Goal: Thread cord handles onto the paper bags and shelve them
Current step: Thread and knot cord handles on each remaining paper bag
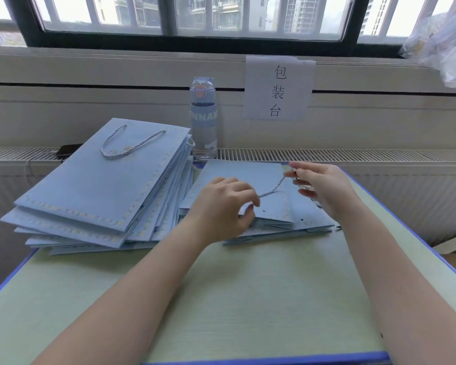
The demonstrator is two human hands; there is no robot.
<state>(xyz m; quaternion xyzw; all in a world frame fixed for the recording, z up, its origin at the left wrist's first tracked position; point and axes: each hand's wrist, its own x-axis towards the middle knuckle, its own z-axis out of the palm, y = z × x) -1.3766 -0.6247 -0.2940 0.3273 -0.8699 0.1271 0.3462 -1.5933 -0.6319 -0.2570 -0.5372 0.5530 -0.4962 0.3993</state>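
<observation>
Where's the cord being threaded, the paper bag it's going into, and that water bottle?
cord [273, 189]: head view, middle of its visible stretch.
paper bag [248, 173]: head view, bare front panel.
water bottle [203, 127]: head view, clear body.

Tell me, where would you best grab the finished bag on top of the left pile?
Probably by its cord handle, from above: the loop lies loose on the flat top bag, so it can be hooked, while the bag's edges sit flush on the stack.
</observation>
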